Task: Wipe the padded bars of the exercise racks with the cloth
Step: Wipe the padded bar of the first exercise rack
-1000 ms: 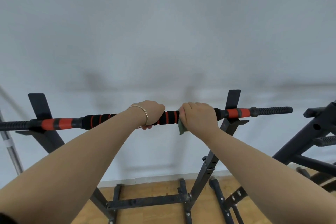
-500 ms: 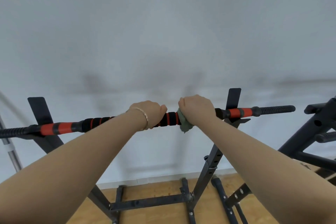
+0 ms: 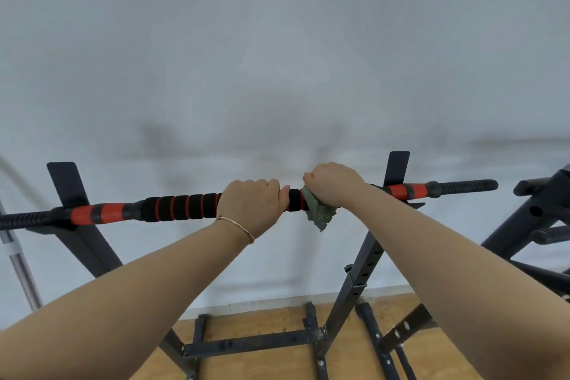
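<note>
Spanning mid-frame, a black steel exercise rack (image 3: 364,274) carried a black-and-red foam-padded bar (image 3: 182,207). The left hand (image 3: 251,205) was wrapped around its centre; beside it, the right hand (image 3: 334,183) squeezed a crumpled green cloth (image 3: 320,215) against the padding.

Black-and-red padded bar (image 3: 182,207) level across rack, green cloth (image 3: 319,215) wrapped around it

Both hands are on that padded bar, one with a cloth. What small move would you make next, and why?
Probably slide the right hand and its cloth rightward along the bar, toward the red section by the upright. The left hand grips the bar right beside the cloth, blocking that way, while the right stretch lies open.
</note>
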{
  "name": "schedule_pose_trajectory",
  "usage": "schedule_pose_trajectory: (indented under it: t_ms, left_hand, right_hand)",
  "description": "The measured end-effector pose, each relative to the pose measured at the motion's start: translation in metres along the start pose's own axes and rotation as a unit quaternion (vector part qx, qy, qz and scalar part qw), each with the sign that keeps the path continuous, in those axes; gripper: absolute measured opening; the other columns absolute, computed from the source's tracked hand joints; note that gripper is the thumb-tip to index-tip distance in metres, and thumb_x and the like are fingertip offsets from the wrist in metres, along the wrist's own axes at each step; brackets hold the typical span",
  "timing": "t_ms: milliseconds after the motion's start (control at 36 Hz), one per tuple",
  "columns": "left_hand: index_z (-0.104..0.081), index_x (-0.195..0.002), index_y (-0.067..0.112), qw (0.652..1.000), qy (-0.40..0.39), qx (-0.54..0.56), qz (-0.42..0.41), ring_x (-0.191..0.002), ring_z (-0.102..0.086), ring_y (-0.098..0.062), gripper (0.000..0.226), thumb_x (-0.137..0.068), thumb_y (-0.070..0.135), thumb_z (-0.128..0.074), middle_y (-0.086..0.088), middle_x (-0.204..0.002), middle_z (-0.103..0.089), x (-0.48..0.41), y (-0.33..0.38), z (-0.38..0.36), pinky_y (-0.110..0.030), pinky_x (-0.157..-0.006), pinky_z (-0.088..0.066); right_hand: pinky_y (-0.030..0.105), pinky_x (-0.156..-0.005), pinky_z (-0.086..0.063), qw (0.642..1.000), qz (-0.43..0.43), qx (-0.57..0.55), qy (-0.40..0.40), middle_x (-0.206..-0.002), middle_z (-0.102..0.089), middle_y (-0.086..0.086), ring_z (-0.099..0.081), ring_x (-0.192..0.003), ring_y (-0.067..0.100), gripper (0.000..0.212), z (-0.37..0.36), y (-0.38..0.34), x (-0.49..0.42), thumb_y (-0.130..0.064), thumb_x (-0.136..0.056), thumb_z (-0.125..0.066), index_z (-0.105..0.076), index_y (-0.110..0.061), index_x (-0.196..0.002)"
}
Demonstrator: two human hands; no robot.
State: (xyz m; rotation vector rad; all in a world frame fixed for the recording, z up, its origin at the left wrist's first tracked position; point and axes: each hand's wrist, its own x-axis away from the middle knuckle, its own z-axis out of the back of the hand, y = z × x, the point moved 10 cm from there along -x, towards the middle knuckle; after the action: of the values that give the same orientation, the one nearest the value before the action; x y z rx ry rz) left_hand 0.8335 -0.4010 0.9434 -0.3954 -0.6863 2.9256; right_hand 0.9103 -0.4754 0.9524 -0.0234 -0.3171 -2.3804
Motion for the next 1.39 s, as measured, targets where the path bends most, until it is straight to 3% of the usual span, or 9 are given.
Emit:
schedule_pose_trajectory:
  t_ms: [111, 278, 333, 444, 611, 778, 1000, 1167, 1389]
  left_hand:
    - [-0.027, -0.125, 0.022, 0.997, -0.051, 0.052, 0.008, -0.066, -0.048, -0.023, 0.041, -0.092, 0.018, -0.051, 0.001, -0.081, -0.041, -0.003, -0.009, -0.004, -0.027, -0.045, -0.029]
    - [-0.043, -0.086, 0.011, 0.928, -0.244, 0.27, 0.083, -0.065, -0.052, -0.023, 0.032, -0.101, 0.031, -0.023, -0.006, -0.076, -0.059, -0.023, -0.027, -0.019, -0.032, -0.063, -0.042]
    - [-0.051, -0.081, 0.011, 0.88, -0.289, 0.354, 0.133, -0.059, -0.063, -0.023, 0.047, -0.1, 0.039, -0.018, -0.007, -0.072, -0.07, -0.014, -0.022, -0.032, -0.03, -0.065, -0.046]
    - [-0.04, -0.103, 0.015, 0.959, -0.223, 0.171, 0.041, -0.069, -0.061, -0.028, 0.007, -0.096, 0.018, -0.038, -0.005, -0.078, -0.057, -0.019, -0.013, -0.021, -0.032, -0.058, -0.044]
    - [-0.023, -0.145, 0.015, 0.996, -0.085, 0.018, -0.007, -0.071, -0.053, -0.027, 0.053, -0.096, 0.014, -0.044, -0.003, -0.087, -0.05, -0.01, 0.004, -0.002, -0.03, -0.048, -0.03]
    - [-0.046, -0.125, 0.016, 0.999, -0.012, 0.04, 0.023, -0.059, -0.045, -0.024, 0.028, -0.101, 0.021, -0.033, 0.0, -0.073, -0.04, -0.001, 0.002, 0.005, -0.028, -0.045, -0.018]
    - [-0.061, -0.119, 0.017, 0.957, 0.127, 0.251, 0.077, -0.083, -0.058, -0.027, 0.042, -0.098, 0.043, -0.037, -0.003, -0.103, -0.063, -0.008, -0.017, 0.022, -0.038, -0.064, -0.047]
    - [-0.045, -0.14, 0.029, 0.956, 0.043, 0.269, -0.108, -0.117, -0.044, -0.02, 0.059, -0.09, 0.06, -0.049, 0.007, -0.131, -0.05, -0.03, 0.029, 0.042, -0.035, -0.094, -0.038]
    - [-0.068, -0.108, 0.024, 0.886, 0.02, 0.464, 0.012, -0.094, -0.053, -0.014, 0.02, -0.088, 0.029, -0.068, 0.006, -0.096, -0.056, -0.047, 0.007, 0.038, -0.022, -0.078, -0.035]
  right_hand:
    - [0.027, -0.052, -0.032, 0.995, -0.01, 0.053, 0.09, -0.063, -0.031, -0.001, -0.041, -0.061, 0.023, 0.02, 0.009, -0.004, 0.009, -0.005, -0.085, -0.056, -0.038, -0.012, -0.082]
    - [0.028, -0.047, -0.025, 0.913, -0.012, 0.05, 0.404, -0.055, -0.033, -0.001, -0.029, -0.048, 0.02, 0.03, 0.017, -0.017, 0.063, -0.006, -0.076, -0.065, -0.039, -0.018, -0.068]
    - [0.027, -0.045, -0.027, 0.916, -0.021, 0.055, 0.398, -0.054, -0.032, -0.002, -0.03, -0.046, 0.02, 0.03, 0.018, -0.015, 0.058, -0.006, -0.075, -0.065, -0.04, -0.018, -0.064]
    - [0.019, -0.047, -0.014, 0.941, -0.047, 0.051, 0.333, -0.051, -0.024, -0.005, -0.022, -0.041, 0.017, 0.032, 0.017, -0.006, 0.04, -0.008, -0.059, -0.073, -0.043, -0.017, -0.059]
    - [0.032, -0.052, -0.03, 0.995, -0.039, -0.067, 0.065, -0.066, -0.038, 0.002, -0.046, -0.071, 0.027, 0.02, 0.0, 0.006, -0.006, -0.013, -0.099, -0.035, -0.04, -0.011, -0.08]
    - [0.031, -0.057, -0.045, 0.948, -0.098, -0.28, -0.113, -0.073, -0.067, 0.014, -0.055, -0.059, 0.024, 0.025, -0.016, 0.016, -0.006, -0.019, -0.096, -0.05, -0.048, -0.013, -0.072]
    - [0.036, -0.091, -0.048, 0.898, -0.13, -0.414, 0.071, -0.103, -0.07, -0.003, -0.063, -0.099, 0.018, 0.042, 0.016, 0.048, 0.028, -0.041, -0.103, -0.039, -0.069, -0.011, -0.101]
    - [0.023, -0.071, -0.049, 0.899, -0.164, -0.388, 0.123, -0.102, -0.067, -0.01, -0.061, -0.093, 0.012, 0.025, 0.017, 0.075, 0.07, -0.032, -0.101, -0.045, -0.067, -0.021, -0.105]
    - [0.016, -0.076, -0.044, 0.922, -0.104, -0.364, 0.079, -0.107, -0.064, -0.012, -0.059, -0.099, 0.008, 0.039, 0.01, 0.073, 0.081, -0.04, -0.097, -0.061, -0.06, -0.027, -0.134]
